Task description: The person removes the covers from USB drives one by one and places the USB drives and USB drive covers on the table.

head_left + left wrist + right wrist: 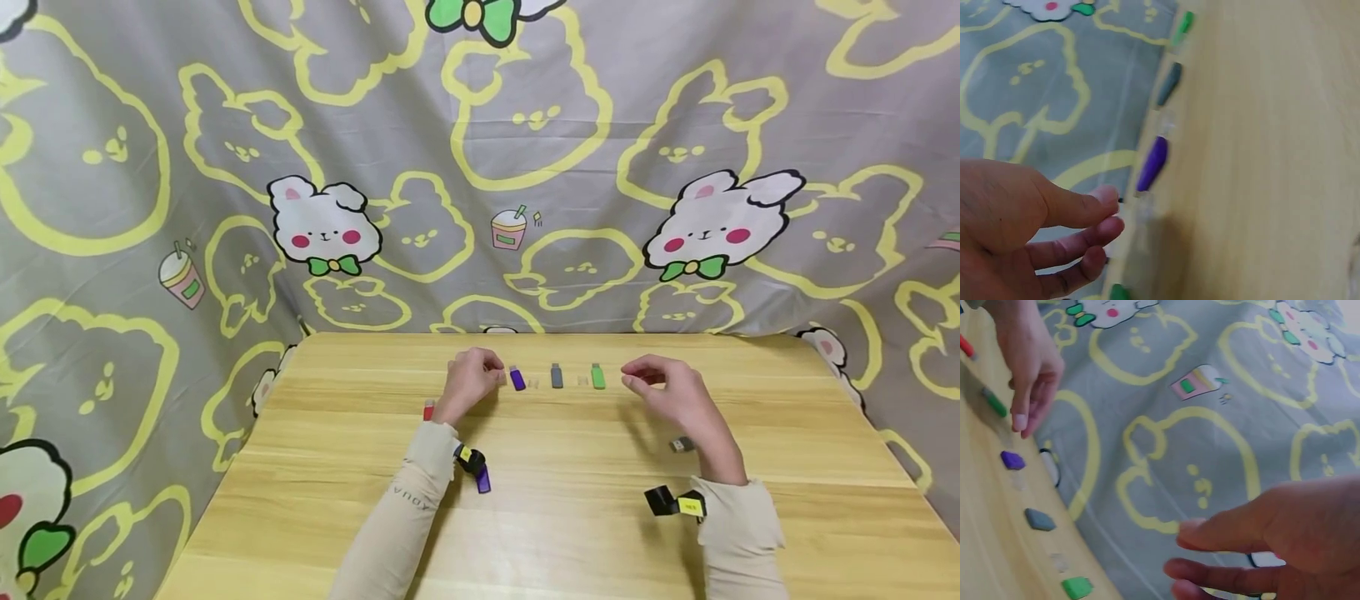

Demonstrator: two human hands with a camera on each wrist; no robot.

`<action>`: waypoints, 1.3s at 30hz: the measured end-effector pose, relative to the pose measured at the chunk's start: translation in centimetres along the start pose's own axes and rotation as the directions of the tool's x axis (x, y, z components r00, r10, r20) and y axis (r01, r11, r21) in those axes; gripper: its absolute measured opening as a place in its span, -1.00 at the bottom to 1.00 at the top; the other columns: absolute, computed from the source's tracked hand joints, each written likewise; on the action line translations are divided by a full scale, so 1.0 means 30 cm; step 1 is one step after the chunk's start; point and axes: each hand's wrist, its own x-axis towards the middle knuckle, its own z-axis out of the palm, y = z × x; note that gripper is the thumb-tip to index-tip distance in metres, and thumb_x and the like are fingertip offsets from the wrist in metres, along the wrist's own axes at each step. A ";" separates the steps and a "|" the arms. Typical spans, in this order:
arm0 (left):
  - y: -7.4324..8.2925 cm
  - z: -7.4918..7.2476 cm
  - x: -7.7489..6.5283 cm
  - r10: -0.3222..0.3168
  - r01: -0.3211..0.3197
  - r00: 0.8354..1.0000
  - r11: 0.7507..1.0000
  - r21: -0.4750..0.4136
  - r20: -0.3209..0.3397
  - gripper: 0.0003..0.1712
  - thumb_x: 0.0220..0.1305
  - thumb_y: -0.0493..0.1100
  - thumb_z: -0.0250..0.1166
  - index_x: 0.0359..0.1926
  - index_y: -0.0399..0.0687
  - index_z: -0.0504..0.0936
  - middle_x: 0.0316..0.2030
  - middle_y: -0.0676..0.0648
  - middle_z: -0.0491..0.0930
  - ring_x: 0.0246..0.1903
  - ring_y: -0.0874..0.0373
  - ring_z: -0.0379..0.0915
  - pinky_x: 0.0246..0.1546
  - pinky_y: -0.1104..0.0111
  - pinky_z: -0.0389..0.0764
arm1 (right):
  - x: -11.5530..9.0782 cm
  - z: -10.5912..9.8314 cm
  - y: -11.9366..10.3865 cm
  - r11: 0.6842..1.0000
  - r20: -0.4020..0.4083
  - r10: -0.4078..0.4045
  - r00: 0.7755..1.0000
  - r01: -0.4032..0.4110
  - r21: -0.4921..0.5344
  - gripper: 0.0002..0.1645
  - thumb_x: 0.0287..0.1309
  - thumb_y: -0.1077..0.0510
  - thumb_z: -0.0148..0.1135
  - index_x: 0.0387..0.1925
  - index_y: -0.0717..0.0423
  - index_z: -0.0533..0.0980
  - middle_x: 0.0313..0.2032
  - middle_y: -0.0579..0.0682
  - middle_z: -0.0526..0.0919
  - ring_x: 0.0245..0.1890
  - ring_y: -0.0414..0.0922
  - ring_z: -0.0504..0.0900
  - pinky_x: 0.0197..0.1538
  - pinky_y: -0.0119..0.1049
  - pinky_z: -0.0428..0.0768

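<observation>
My left hand (472, 379) hovers over the table's far side, left of a purple USB stick (517, 378); thumb and fingertips are slightly parted with nothing visible between them. A small clear piece (1145, 203) lies by its fingertips. To the right stand in a row a grey USB stick (557, 376) and a green USB stick (597, 376), with small clear pieces (582, 381) in the gaps. Just right of the green one is my right hand (671, 390), thumb and index apart, holding nothing. Another green stick (994, 402) lies near the left hand, hidden in the head view.
A red USB stick (429, 409) lies beside the left wrist. Nearer me, a purple piece (483, 479) shows beside the left wrist camera. Another grey USB stick (682, 444) lies by the right forearm. A patterned curtain (480, 167) hangs behind the wooden table (570, 517).
</observation>
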 end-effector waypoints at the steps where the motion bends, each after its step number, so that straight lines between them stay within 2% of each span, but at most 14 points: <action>1: 0.003 -0.005 -0.007 -0.002 0.002 1.000 1.000 -0.027 -0.005 -0.94 0.28 -0.23 0.46 -0.24 -0.10 0.81 -0.36 0.05 0.74 -0.31 0.11 0.59 -0.03 0.10 0.44 | -0.005 -0.009 0.000 1.000 0.010 -0.016 1.000 0.016 0.007 -0.78 0.40 0.16 0.30 -0.04 0.21 0.68 -0.11 0.14 0.75 -0.06 0.13 0.67 -0.06 -0.07 0.59; 4: 0.015 -0.019 -0.034 0.023 -0.025 1.000 0.995 -0.102 -0.015 -0.92 0.33 -0.23 0.43 -0.20 -0.13 0.80 -0.35 0.03 0.73 -0.30 0.13 0.60 -0.10 0.18 0.55 | -0.025 -0.040 0.003 0.997 0.042 -0.072 0.997 0.071 0.013 -0.76 0.38 0.17 0.33 -0.01 0.20 0.67 -0.08 0.13 0.75 -0.05 0.14 0.69 -0.06 -0.12 0.64; 7: 0.031 -0.038 -0.067 0.053 -0.057 0.998 0.983 -0.176 -0.029 -0.89 0.37 -0.23 0.39 -0.16 -0.16 0.79 -0.32 0.02 0.73 -0.27 0.12 0.60 -0.16 0.24 0.61 | -0.051 -0.072 0.006 0.994 0.052 -0.110 0.993 0.110 0.009 -0.75 0.38 0.16 0.33 0.02 0.17 0.67 -0.05 0.12 0.75 -0.05 0.08 0.70 -0.07 -0.26 0.66; 12: 0.057 -0.077 -0.112 0.074 -0.099 0.992 0.958 -0.270 -0.101 -0.86 0.41 -0.21 0.36 -0.13 -0.16 0.77 -0.27 -0.01 0.74 -0.20 0.09 0.61 -0.09 0.21 0.60 | -0.085 -0.113 0.014 0.991 0.042 -0.131 0.990 0.130 0.024 -0.74 0.39 0.19 0.32 0.04 0.17 0.66 -0.02 0.12 0.74 -0.07 -0.21 0.68 -0.07 -0.46 0.64; 14: 0.065 -0.095 -0.125 0.076 -0.107 0.990 0.951 -0.291 -0.119 -0.85 0.41 -0.20 0.35 -0.11 -0.16 0.77 -0.25 -0.02 0.74 -0.17 0.07 0.61 -0.11 0.20 0.59 | -0.091 -0.125 0.022 0.991 0.037 -0.130 0.991 0.130 0.013 -0.75 0.38 0.22 0.32 0.04 0.17 0.66 -0.02 0.13 0.74 -0.08 -0.29 0.67 -0.09 -0.47 0.64; 17: 0.069 -0.121 -0.141 0.078 -0.118 0.987 0.942 -0.315 -0.139 -0.85 0.42 -0.19 0.35 -0.11 -0.15 0.77 -0.23 -0.02 0.74 -0.16 0.05 0.61 -0.19 0.27 0.56 | -0.091 -0.135 0.038 0.991 0.043 -0.130 0.991 0.131 -0.017 -0.76 0.35 0.30 0.32 0.02 0.19 0.67 -0.03 0.14 0.74 -0.06 -0.17 0.69 -0.07 -0.31 0.70; 21: 0.057 -0.160 -0.160 0.074 -0.124 0.984 0.935 -0.332 -0.159 -0.85 0.43 -0.19 0.34 -0.10 -0.16 0.77 -0.21 -0.04 0.74 -0.16 0.05 0.60 -0.27 0.30 0.53 | -0.087 -0.134 0.073 0.991 0.098 -0.104 0.990 0.112 -0.072 -0.75 0.30 0.40 0.29 -0.01 0.25 0.66 -0.05 0.19 0.73 -0.01 0.17 0.67 0.00 0.08 0.68; 23: 0.052 -0.177 -0.165 0.074 -0.126 0.983 0.934 -0.334 -0.165 -0.85 0.44 -0.20 0.33 -0.11 -0.16 0.77 -0.21 -0.04 0.74 -0.16 0.05 0.60 -0.27 0.31 0.53 | -0.088 -0.130 0.103 0.990 0.132 -0.091 0.987 0.104 -0.099 -0.75 0.26 0.44 0.27 -0.04 0.28 0.66 -0.07 0.22 0.72 -0.03 0.22 0.66 -0.01 0.16 0.66; 26: 0.050 -0.191 -0.167 0.083 -0.137 0.982 0.932 -0.335 -0.170 -0.87 0.43 -0.21 0.34 -0.12 -0.16 0.76 -0.23 -0.06 0.74 -0.17 0.04 0.60 -0.27 0.31 0.55 | -0.095 -0.124 0.155 0.987 0.164 -0.074 0.984 0.096 -0.129 -0.74 0.19 0.47 0.27 -0.09 0.28 0.67 -0.11 0.21 0.71 -0.11 0.18 0.65 -0.09 0.06 0.67; 29: 0.049 -0.196 -0.168 0.091 -0.141 0.983 0.929 -0.343 -0.156 -0.88 0.43 -0.22 0.34 -0.12 -0.15 0.76 -0.23 -0.05 0.74 -0.17 0.06 0.60 -0.28 0.31 0.56 | -0.098 -0.112 0.197 0.988 0.195 -0.048 0.980 0.075 -0.133 -0.74 0.11 0.46 0.36 -0.15 0.24 0.69 -0.16 0.16 0.71 -0.16 0.11 0.65 -0.14 -0.07 0.64; 33: 0.045 -0.196 -0.173 0.088 -0.131 0.987 0.924 -0.359 -0.133 -0.88 0.43 -0.21 0.33 -0.11 -0.12 0.76 -0.22 -0.04 0.74 -0.17 0.07 0.60 -0.26 0.30 0.58 | -0.098 -0.092 0.233 0.988 0.281 0.013 0.960 0.031 -0.151 -0.73 0.00 0.43 0.47 -0.21 0.21 0.68 -0.20 0.11 0.72 -0.19 0.07 0.63 -0.12 -0.06 0.60; 36: 0.042 -0.199 -0.178 0.081 -0.127 0.988 0.918 -0.376 -0.135 -0.87 0.43 -0.22 0.33 -0.10 -0.16 0.76 -0.21 -0.06 0.74 -0.15 0.04 0.60 -0.24 0.24 0.60 | -0.095 -0.086 0.245 0.986 0.331 0.059 0.942 -0.003 -0.167 -0.70 -0.08 0.52 0.40 -0.26 0.22 0.67 -0.28 0.08 0.71 -0.27 0.00 0.57 -0.19 -0.11 0.54; 39: 0.041 -0.204 -0.180 0.070 -0.120 0.988 0.911 -0.394 -0.139 -0.86 0.43 -0.23 0.33 -0.10 -0.19 0.75 -0.21 -0.08 0.74 -0.14 0.02 0.60 -0.21 0.19 0.59 | -0.095 -0.086 0.247 0.984 0.336 0.096 0.937 -0.038 -0.176 -0.63 -0.16 0.60 0.28 -0.32 0.19 0.68 -0.35 0.02 0.69 -0.35 -0.07 0.48 -0.26 -0.20 0.46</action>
